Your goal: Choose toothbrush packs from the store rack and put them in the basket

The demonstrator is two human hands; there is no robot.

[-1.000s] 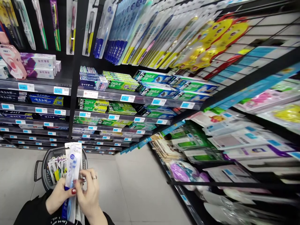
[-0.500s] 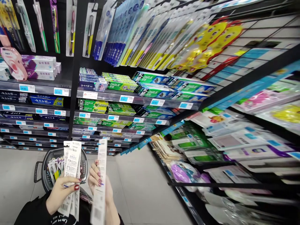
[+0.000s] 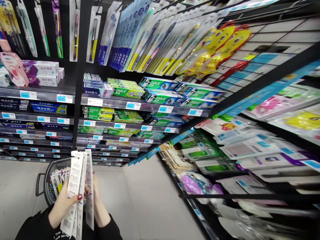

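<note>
At the bottom left my left hand (image 3: 62, 206) grips a fan of long white toothbrush packs (image 3: 73, 190), held upright with their printed backs toward me. My right hand (image 3: 98, 206) is right behind them, fingers pressed against another white pack (image 3: 89, 190) that stands edge-on beside the fan. Just beyond the hands a dark round shopping basket (image 3: 43, 181) sits on the floor, with several more packs inside.
Black shelves of toothpaste boxes (image 3: 130, 91) with blue price tags fill the left and middle. Toothbrush packs (image 3: 150, 36) hang on pegs above. More packaged goods (image 3: 240, 150) line the shelves along the right. Pale floor tiles (image 3: 150, 206) run between.
A second ago both hands held one blue-fronted pack. The right hand then lifted a single white pack away to the right, and now it has brought it back against the fan.
</note>
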